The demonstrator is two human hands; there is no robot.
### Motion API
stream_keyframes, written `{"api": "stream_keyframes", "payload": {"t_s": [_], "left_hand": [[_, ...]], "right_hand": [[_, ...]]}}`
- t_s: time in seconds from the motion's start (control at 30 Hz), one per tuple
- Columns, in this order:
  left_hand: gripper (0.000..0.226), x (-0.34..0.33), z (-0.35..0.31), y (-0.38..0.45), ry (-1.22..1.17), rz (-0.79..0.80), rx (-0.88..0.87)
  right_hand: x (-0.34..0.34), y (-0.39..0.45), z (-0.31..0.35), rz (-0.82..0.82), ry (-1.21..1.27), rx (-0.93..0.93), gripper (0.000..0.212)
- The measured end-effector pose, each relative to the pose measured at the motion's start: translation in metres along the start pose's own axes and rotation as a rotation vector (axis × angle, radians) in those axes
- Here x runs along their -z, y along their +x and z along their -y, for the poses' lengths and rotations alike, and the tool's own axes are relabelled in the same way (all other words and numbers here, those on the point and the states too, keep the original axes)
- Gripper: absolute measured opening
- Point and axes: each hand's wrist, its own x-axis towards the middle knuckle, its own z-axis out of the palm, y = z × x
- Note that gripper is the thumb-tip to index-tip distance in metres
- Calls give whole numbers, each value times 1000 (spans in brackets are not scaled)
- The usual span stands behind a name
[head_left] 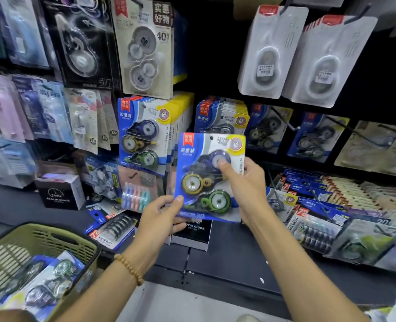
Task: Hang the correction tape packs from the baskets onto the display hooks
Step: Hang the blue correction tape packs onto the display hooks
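Both hands hold 1 blue correction tape pack up in front of the display. The left hand pinches its bottom corner, and the right hand has its grip clamped on the right side, thumb on the front. More packs wait in the green basket. This looks like the hanging step. Next, the small hole at the top must slide onto a hook, likely by the same blue packs just behind.

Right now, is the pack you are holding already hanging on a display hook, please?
No, the pack is off the hooks, gripped by the left hand and right hand.
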Motion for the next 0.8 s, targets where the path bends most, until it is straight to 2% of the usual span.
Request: {"api": "stream_keyframes", "payload": {"t_s": [0.13,0.23,0.53,0.8], "left_hand": [[11,14,14,5,8,-98,88],[10,23,25,6,35,-127,122],[9,31,43,5,161,-99,130],[7,34,48,9,171,-103,147]], "right_hand": [[-1,29,18,-75,-28,64,18],[-3,48,24,-91,-57,76,16],[-2,55,9,-192,-150,48,22],[-9,64,8,-238,-163,56,22]]}}
